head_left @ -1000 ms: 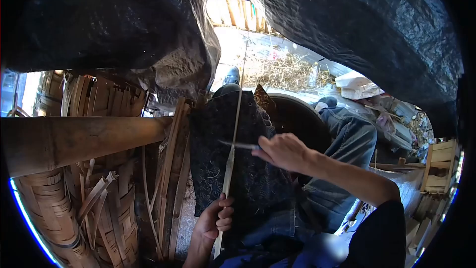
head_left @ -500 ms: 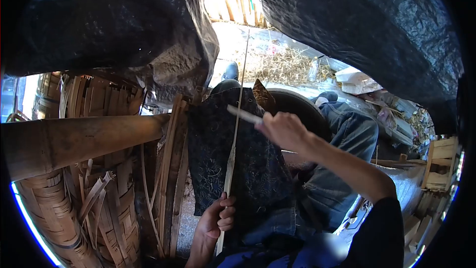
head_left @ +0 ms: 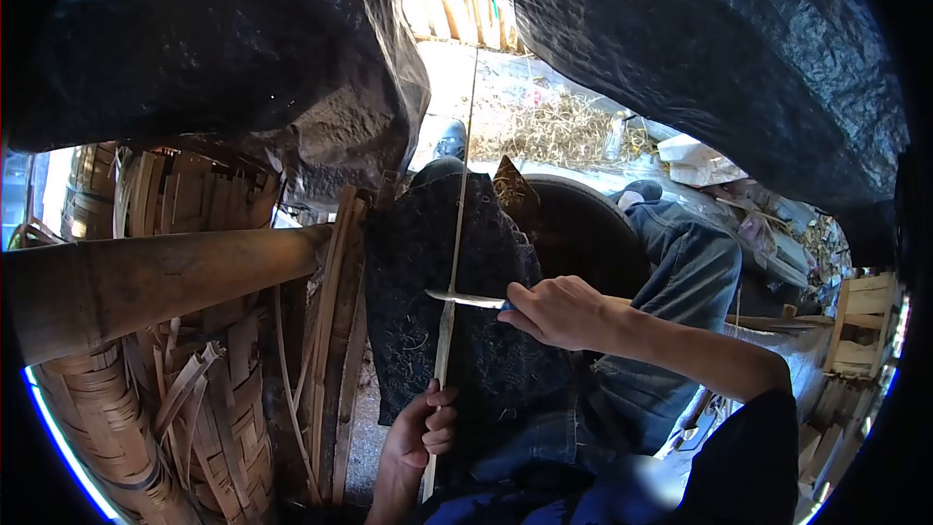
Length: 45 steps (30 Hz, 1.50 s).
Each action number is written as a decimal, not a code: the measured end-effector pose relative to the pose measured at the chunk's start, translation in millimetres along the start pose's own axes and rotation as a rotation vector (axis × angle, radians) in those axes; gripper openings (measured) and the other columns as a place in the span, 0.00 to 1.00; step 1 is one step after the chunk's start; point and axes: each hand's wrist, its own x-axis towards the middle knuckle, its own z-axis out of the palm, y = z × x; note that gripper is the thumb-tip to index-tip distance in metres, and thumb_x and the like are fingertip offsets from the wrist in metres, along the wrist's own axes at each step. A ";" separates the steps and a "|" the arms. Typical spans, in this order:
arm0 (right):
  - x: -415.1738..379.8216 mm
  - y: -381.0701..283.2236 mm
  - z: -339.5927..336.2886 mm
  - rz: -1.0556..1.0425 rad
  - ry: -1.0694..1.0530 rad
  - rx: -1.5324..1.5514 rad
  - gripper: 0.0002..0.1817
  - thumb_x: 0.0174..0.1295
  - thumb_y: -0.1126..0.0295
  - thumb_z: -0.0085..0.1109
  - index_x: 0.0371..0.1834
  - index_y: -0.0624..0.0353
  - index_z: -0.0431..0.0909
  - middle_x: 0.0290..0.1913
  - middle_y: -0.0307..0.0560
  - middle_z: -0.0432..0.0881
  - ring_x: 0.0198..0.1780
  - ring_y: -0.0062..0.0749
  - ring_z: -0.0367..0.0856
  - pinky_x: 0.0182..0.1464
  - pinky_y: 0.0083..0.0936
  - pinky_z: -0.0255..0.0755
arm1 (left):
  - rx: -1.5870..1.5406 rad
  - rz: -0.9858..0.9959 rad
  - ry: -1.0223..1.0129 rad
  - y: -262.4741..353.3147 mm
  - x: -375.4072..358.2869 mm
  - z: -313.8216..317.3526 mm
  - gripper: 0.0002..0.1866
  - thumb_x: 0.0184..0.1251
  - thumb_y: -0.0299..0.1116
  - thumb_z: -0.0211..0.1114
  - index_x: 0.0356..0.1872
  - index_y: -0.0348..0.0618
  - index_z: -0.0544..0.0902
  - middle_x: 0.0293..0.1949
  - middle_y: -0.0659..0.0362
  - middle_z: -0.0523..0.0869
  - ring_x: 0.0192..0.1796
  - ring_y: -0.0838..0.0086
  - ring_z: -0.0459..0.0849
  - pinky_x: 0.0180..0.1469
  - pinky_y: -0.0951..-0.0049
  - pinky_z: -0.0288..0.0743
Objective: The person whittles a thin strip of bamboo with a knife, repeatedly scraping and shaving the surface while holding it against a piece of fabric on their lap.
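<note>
My left hand is wrapped round the lower part of a long thin bamboo strip, which points up and away over a dark cloth on my leg. A knife is held in my right hand, its fingers closed on the handle. The blade lies across the strip, some way above my left hand. Above the blade the strip is narrower and darker; below it, wider and pale.
A thick bamboo pole juts in from the left above woven baskets and split bamboo. Black sheeting hangs overhead. A dark round container stands between my legs, with shavings on the ground beyond.
My right hand and the knife have moved down along the strip, nearer my left hand. The strip's far end has shifted slightly left. My left hand has hardly moved.
</note>
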 end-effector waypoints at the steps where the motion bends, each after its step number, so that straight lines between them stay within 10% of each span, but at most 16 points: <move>1: -5.6 0.2 2.1 0.020 0.007 0.045 0.21 0.71 0.54 0.45 0.26 0.60 0.69 0.10 0.44 0.71 0.11 0.35 0.75 0.16 0.31 0.73 | 0.005 -0.011 -0.013 0.7 1.6 0.8 0.15 0.78 0.48 0.40 0.30 0.56 0.65 0.15 0.71 0.55 0.12 0.86 0.46 0.13 0.82 0.38; 27: 51.6 47.9 2.1 0.241 0.050 -0.072 0.21 0.72 0.57 0.44 0.23 0.61 0.67 0.08 0.47 0.70 0.10 0.43 0.74 0.14 0.37 0.70 | 0.082 -0.012 0.061 -1.2 1.5 2.7 0.16 0.77 0.49 0.41 0.29 0.57 0.65 0.15 0.71 0.55 0.12 0.87 0.46 0.13 0.82 0.38; 45: 12.5 19.5 2.9 -0.020 0.019 0.046 0.21 0.69 0.54 0.48 0.25 0.61 0.66 0.10 0.45 0.70 0.12 0.42 0.75 0.16 0.36 0.70 | 0.070 -0.025 0.060 2.1 0.6 -0.4 0.16 0.77 0.50 0.41 0.29 0.57 0.65 0.15 0.71 0.55 0.12 0.86 0.46 0.13 0.81 0.38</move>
